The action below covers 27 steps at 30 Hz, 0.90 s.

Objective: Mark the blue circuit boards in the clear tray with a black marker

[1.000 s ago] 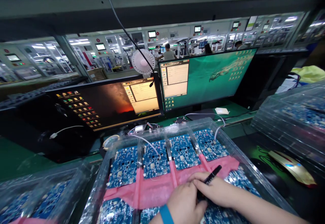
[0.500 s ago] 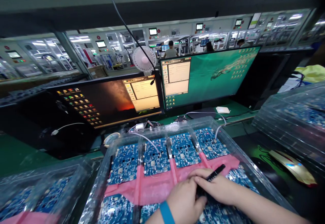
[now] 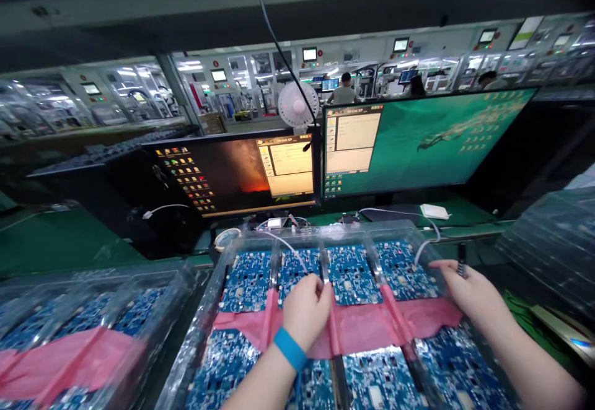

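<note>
The right hand (image 3: 474,291) pinches a black marker (image 3: 461,261) upright by the clear plastic tray (image 3: 204,317)'s right side, while the left hand (image 3: 307,311), fingers bunched, rests over a blue circuit board (image 3: 300,267) above a pink strip (image 3: 362,329), whether gripping anything hidden.

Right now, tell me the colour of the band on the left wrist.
The wristband is bright blue, with no pattern visible; it shows best in the head view.

The title bars of the open windows on the left monitor (image 3: 232,174) and right monitor (image 3: 430,143) appear to read "SN-Link ICP". The window body text is illegible. Markings on the blue circuit boards (image 3: 348,274) are too small to read.
</note>
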### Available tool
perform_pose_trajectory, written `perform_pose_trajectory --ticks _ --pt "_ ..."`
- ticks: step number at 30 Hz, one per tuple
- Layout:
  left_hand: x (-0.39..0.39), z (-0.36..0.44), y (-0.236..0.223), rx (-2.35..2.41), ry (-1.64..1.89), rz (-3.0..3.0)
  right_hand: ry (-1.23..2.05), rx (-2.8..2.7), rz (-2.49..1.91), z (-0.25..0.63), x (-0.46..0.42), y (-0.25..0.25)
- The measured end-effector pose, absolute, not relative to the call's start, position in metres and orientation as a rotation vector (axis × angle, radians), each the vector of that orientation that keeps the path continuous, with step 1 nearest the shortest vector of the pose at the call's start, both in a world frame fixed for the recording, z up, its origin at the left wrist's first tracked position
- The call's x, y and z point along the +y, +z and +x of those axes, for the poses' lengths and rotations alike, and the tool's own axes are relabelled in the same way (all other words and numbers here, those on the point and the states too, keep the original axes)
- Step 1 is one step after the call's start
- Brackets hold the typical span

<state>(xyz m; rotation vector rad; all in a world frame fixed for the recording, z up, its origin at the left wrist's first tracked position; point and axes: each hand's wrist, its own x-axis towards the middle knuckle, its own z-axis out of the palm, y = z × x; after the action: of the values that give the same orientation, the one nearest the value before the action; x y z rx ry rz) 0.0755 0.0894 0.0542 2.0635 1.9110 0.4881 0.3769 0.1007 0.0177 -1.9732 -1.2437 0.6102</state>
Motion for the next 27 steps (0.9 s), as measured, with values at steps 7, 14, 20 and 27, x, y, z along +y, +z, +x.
perform_pose_trajectory --ticks 7,14,20,27 --pt "0.118 0.045 0.039 2.069 0.325 2.124 0.453 -1.696 -2.272 0.375 0.127 0.01" --pt "0.129 0.044 0.036 2.074 0.233 2.22 0.456 -1.82 -2.282 0.359 0.139 -0.005" --pt "0.134 0.045 0.032 2.039 0.211 2.288 0.319 -1.842 -2.371 0.361 0.139 -0.017" --pt "0.135 0.053 0.026 2.068 0.167 2.248 0.099 -1.86 -2.488 0.355 0.136 -0.014"
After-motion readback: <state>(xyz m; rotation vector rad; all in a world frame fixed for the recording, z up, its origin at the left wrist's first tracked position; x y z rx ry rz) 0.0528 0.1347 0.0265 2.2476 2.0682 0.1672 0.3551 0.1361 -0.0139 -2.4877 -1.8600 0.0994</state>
